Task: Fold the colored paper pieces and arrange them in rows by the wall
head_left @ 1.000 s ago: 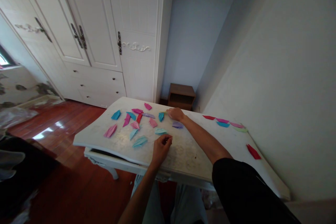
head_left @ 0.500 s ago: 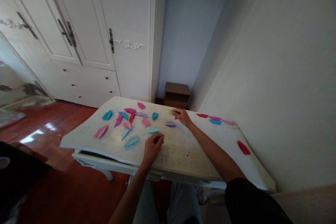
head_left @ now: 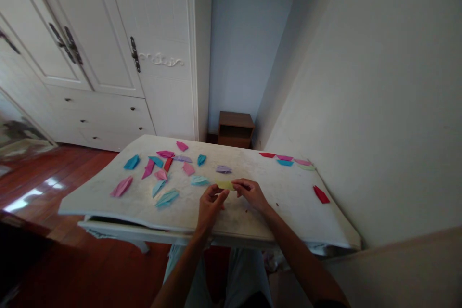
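The yellow paper (head_left: 225, 185) is at the middle of the surface (head_left: 299, 202), between the hands. The right hand (head_left: 250, 193) pinches its right end between thumb and fingers. The left hand (head_left: 211, 204), fingers curled and partly closed, is at its left end; whether it grips, I cannot tell. A lilac paper (head_left: 224, 169) lies just beyond, a pale blue paper (head_left: 199, 180) to the left. A red paper (head_left: 321, 194) lies alone at the right.

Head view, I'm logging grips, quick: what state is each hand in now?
Left hand: curled at the left end of the yellow paper strip; grip cannot be told.
Right hand: closed, pinching the strip's right end.
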Available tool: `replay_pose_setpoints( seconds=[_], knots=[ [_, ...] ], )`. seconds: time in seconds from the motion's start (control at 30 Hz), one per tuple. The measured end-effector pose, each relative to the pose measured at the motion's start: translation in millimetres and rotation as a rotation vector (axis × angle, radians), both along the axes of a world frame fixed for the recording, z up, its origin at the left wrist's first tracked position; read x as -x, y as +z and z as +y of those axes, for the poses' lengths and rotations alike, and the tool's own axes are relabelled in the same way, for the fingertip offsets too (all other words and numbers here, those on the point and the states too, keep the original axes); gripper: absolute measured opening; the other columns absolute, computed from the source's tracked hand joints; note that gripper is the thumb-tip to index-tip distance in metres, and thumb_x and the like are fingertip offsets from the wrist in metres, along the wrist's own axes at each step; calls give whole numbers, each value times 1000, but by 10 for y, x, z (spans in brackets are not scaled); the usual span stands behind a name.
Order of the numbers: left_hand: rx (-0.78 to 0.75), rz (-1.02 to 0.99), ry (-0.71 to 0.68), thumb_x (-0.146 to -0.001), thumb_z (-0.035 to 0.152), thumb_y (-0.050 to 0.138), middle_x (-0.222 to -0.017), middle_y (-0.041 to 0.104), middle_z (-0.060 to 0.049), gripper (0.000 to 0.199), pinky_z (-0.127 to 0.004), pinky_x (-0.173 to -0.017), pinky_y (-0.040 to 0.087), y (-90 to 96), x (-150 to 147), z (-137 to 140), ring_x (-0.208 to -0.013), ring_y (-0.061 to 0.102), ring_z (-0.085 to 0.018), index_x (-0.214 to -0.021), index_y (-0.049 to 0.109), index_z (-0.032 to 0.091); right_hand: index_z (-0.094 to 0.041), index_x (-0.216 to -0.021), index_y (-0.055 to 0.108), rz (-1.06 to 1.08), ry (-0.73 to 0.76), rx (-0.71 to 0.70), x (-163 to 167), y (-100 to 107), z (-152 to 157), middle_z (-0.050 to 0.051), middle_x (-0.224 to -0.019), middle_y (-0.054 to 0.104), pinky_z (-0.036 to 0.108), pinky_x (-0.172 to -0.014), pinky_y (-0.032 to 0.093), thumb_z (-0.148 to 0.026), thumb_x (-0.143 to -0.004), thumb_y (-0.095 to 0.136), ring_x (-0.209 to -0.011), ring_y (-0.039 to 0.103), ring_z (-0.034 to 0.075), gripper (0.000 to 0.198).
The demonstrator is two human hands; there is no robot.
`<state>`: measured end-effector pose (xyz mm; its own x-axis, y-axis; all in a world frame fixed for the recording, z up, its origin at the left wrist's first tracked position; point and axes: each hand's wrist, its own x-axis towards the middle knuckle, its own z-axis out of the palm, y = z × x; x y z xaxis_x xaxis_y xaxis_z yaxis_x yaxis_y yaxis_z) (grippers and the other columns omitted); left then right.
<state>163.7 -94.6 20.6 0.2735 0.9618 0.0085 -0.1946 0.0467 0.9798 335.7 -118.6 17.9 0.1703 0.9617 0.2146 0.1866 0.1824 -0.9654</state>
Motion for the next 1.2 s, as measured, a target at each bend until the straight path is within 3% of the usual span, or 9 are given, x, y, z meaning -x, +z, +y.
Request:
replay_pose_setpoints(
  seconds=[0.17,0.47,0.67,0.83,1.03,1.2],
  knots=[
    [-17,16,62,-73,48,66,-67,62,0,34,-17,-39,35,14,-240,-55,-42,44,-5,-78,63,15,-22,-89,74,74,-85,12,7,-58,-62,1,-76,69,25,-54,50,-39,-76,69,-54,58,12,22],
    [-40,31,193,-80,47,62,-63,58,2,32,-19,-43,36,-45,-338,-106,-45,46,-7,-73,59,16,-21,-95,70,82,-170,5,22,-86,-93,0,-75,65,25,-52,48,-39,-77,68,-53,56,11,26],
    [-28,51,151,-83,52,55,-54,54,3,37,-21,-46,36,-27,-320,-162,-43,45,-9,-71,58,17,-21,-104,65,191,-112,33,40,-58,-115,-5,-62,60,24,-52,46,-40,-74,72,-50,56,11,36],
    [-34,29,125,-84,50,54,-53,53,4,35,-21,-47,36,9,-268,-187,-43,46,-9,-71,58,18,-20,-92,67,237,-42,75,76,-63,-144,-2,-65,66,26,-56,47,-38,-71,75,-51,58,12,29],
    [-34,1,106,-83,48,57,-49,49,5,33,-21,-48,36,-14,-203,-164,-46,48,-10,-68,58,18,-20,-82,67,313,-105,92,142,-88,-150,-2,-63,66,24,-52,46,-34,-66,79,-48,58,11,24],
    [-34,-1,74,-83,48,59,-48,48,5,34,-21,-48,36,-57,-170,-147,-46,47,-11,-68,61,18,-21,-86,66,444,-113,113,230,-45,-225,-2,-65,66,23,-46,46,-34,-64,80,-46,58,11,29]
  ],
)
